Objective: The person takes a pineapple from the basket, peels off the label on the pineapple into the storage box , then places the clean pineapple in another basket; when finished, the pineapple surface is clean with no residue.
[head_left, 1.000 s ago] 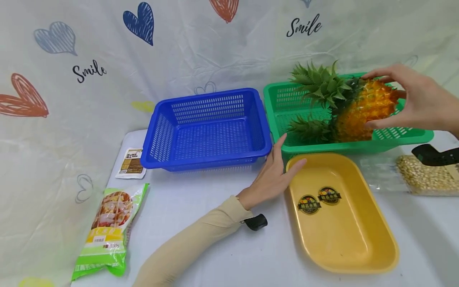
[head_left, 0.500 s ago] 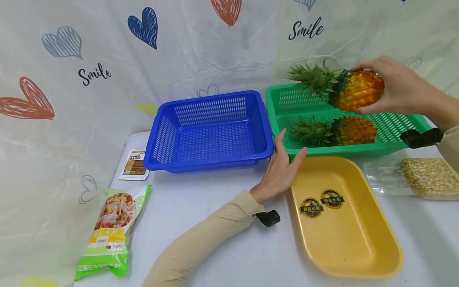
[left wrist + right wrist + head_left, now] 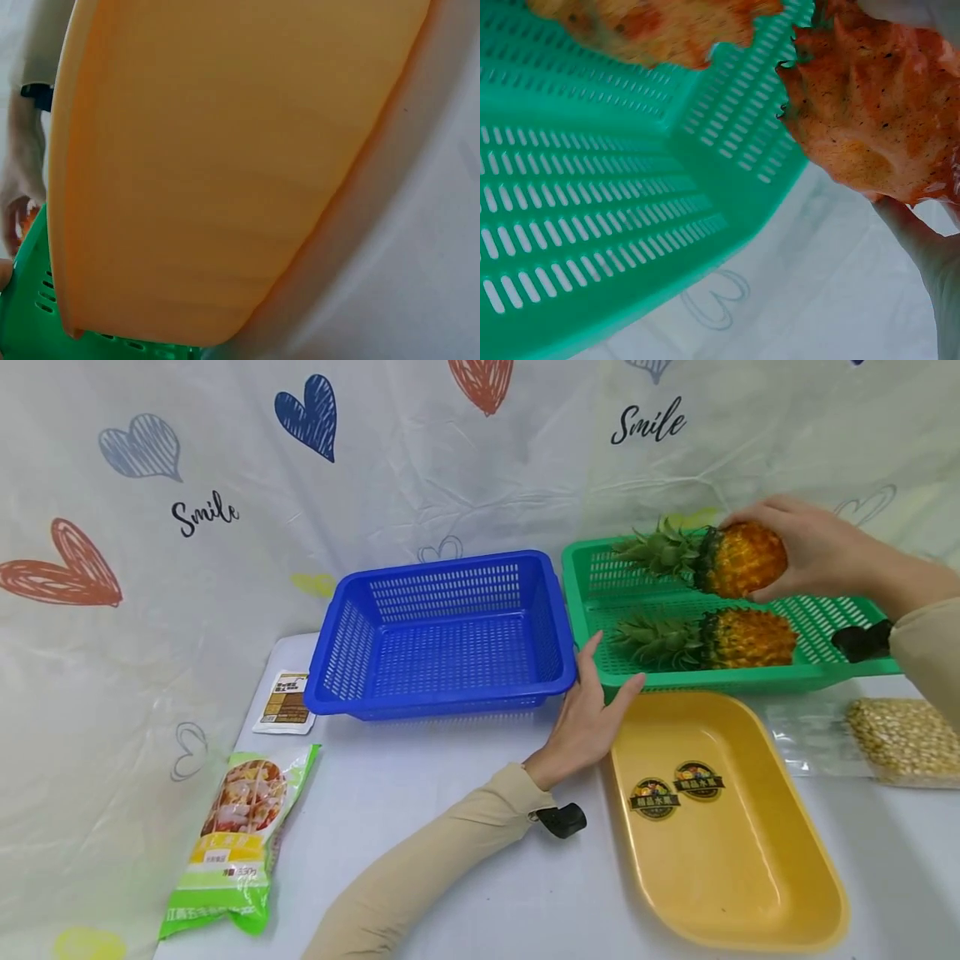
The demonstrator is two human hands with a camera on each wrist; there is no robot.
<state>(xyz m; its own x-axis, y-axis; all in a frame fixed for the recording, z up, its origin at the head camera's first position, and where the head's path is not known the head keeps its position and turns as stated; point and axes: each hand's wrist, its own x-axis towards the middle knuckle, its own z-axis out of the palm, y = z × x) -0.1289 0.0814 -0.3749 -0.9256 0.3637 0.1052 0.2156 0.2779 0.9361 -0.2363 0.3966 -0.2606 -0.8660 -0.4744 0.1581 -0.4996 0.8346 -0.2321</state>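
Observation:
My right hand [image 3: 813, 547] grips an orange pineapple [image 3: 746, 560] by its body, thumb below and fingers over the top. Its leafy crown points left, over the back of the green basket [image 3: 840, 672]. A second pineapple [image 3: 750, 637] lies in the front of that basket, crown also to the left. The right wrist view shows the gripped pineapple [image 3: 870, 105] close up beside the basket wall. My left hand [image 3: 581, 722] has its fingers extended, with fingertips at the corner between the blue basket [image 3: 442, 700] and the green one. Its thumb overlaps the rim of the yellow tray [image 3: 735, 860].
A green-and-white food bag [image 3: 232, 843] and a small brown-and-white packet [image 3: 287, 702] lie at the table's left. To the right, a clear bag of pale grains [image 3: 903, 739] sits beside the yellow tray. A heart-printed cloth [image 3: 450, 460] hangs behind.
The right hand first moved left and up with its pineapple, off the other one, then lowered it toward the back of the green basket. The left hand stays at the basket corner.

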